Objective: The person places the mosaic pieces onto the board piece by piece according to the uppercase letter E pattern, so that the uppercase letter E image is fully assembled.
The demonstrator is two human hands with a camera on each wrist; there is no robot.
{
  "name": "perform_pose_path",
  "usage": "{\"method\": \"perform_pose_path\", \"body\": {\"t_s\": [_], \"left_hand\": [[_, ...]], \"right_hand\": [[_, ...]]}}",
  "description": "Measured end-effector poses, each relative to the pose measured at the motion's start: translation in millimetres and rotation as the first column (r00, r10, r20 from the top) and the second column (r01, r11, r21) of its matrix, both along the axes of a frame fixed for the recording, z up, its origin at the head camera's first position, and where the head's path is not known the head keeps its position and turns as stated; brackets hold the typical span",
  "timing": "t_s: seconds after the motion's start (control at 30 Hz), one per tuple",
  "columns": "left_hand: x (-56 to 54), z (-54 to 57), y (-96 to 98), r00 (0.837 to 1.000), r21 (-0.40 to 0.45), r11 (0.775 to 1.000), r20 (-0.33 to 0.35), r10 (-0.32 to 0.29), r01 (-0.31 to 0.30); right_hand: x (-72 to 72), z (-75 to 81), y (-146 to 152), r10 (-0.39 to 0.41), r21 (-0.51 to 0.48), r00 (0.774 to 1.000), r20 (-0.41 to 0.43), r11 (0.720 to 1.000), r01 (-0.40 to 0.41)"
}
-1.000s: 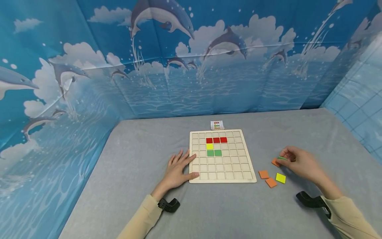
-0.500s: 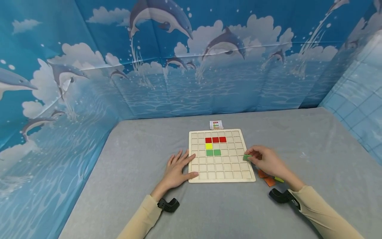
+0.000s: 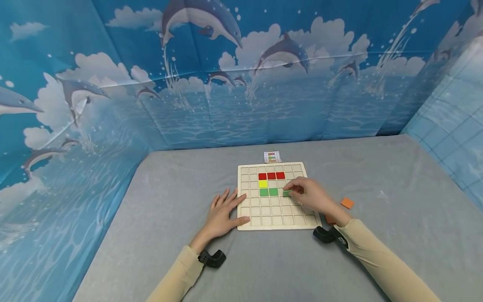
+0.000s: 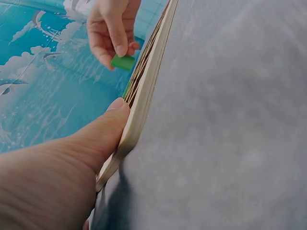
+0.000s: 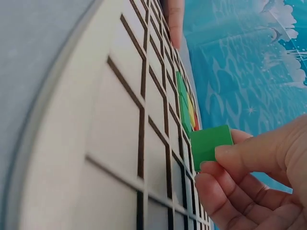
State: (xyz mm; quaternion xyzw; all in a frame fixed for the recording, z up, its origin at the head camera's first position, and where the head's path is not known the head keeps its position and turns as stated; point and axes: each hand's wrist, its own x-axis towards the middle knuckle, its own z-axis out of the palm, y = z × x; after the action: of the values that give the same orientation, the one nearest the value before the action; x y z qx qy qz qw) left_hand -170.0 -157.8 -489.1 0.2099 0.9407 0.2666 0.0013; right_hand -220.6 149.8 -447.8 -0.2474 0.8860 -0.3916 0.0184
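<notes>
My right hand [image 3: 311, 195] pinches a green square tile [image 5: 209, 143] between thumb and fingers, just over the wooden grid board [image 3: 264, 213]. That tile is right of two green tiles [image 3: 273, 191] set side by side in the grid. A yellow tile [image 3: 263, 183] lies above the left green one, and three red tiles [image 3: 271, 175] form a row higher up. With fingers spread, my left hand [image 3: 220, 216] rests at the board's left edge, thumb and a fingertip on its rim. In the left wrist view the thumb [image 4: 103, 129] presses the board's edge.
A small printed card [image 3: 272, 157] with a coloured grid pattern lies behind the board. An orange tile [image 3: 347, 203] lies on the grey cloth to the right. Another orange tile [image 3: 330, 219] is partly hidden beneath the right wrist. A dolphin-print curtain [image 3: 226, 109] stands behind the table.
My right hand has carried the green tile leftward from the loose tiles at the right to above the board. The left hand keeps its place on the board's edge.
</notes>
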Motion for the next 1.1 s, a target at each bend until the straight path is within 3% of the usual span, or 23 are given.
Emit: {"method": "perform_pose_path", "body": {"t_s": [0.3,0.5,0.97,1.1], "left_hand": [[2.4,0.9,-0.2,1.000,0.008,1.000,0.017,-0.001,0.001],[0.3,2.0,0.5,1.000,0.019,1.000,0.007,-0.001,0.001],[-0.1,-0.6,-1.0,1.000,0.016,1.000,-0.009,-0.014,0.014],[-0.3,-1.1,-0.9,1.000,0.006,1.000,-0.010,-0.006,0.006]], "right_hand": [[-7.0,-8.3,-14,-0.040,0.005,0.998,-0.046,0.999,0.040],[-7.1,-5.4,-16,-0.056,0.010,0.995,-0.087,0.998,0.057],[-11.2,-6.7,-14,-0.060,0.077,0.998,0.009,0.995,0.059],[-10.6,-8.7,-15,-0.056,0.081,0.998,-0.014,0.995,0.057]]}}
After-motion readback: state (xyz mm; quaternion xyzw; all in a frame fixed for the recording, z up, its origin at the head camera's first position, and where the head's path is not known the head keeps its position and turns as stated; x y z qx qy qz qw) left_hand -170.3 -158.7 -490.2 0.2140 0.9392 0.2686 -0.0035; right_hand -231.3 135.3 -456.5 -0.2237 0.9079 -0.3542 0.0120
